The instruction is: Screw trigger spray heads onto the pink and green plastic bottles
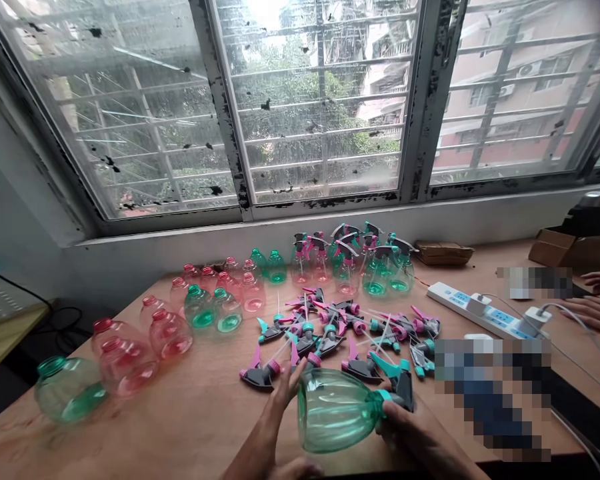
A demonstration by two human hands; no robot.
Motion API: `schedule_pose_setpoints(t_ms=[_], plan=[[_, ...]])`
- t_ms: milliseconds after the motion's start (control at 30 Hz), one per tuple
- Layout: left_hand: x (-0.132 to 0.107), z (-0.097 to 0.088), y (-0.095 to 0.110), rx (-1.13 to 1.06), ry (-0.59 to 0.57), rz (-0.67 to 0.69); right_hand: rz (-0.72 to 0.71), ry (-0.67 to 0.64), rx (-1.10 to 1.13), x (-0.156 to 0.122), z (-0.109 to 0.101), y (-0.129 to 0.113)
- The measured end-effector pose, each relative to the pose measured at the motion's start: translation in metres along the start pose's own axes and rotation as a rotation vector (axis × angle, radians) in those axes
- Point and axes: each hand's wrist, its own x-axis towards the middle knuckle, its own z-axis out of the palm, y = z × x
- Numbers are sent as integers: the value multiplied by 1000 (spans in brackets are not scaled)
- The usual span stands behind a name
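Note:
A green spray bottle (337, 410) lies tilted on its side in the air above the table's front edge, its base toward the left. My right hand (405, 423) is closed round its neck, by the teal collar and the grey-and-teal trigger head (400, 380). My left hand (273, 427) is beside the bottle's base with fingers spread apart; whether it touches the base I cannot tell. Just beyond the bottle lies a pile of loose trigger spray heads (305, 333) in grey with pink or teal parts, their thin tubes sticking out.
Red and green bottles without heads (173, 333) stand at the left. Bottles with spray heads (347, 277) stand by the window wall. At the right are a white power strip (485, 310), cables, a cardboard box (573, 247) and another person's hands (595, 310).

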Motion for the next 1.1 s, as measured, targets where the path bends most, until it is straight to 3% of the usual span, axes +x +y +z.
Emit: schedule_pose_setpoints(t_ms=[133,300,367,433,600,700,900,1033,1100], plan=[[2,-1,11,96,16,-86,-72,-10,-61,-1,4,-5],[9,10,9,381,131,218,-27,-36,-50,-2,2,1],[10,14,11,425,99,254,29,-46,-13,-1,-1,3],[10,17,18,409,43,231,54,-54,1,0,-4,3],[10,20,35,341,32,85,12,-47,-30,0,-10,-6],[11,20,38,386,-15,153,61,-10,-16,-5,-11,-8],[25,20,37,427,77,272,150,-39,209,-10,-2,-4],[49,15,57,419,-2,329,167,-20,315,-10,-2,-10],[59,13,71,379,-43,310,106,-7,285,-10,-6,-17]])
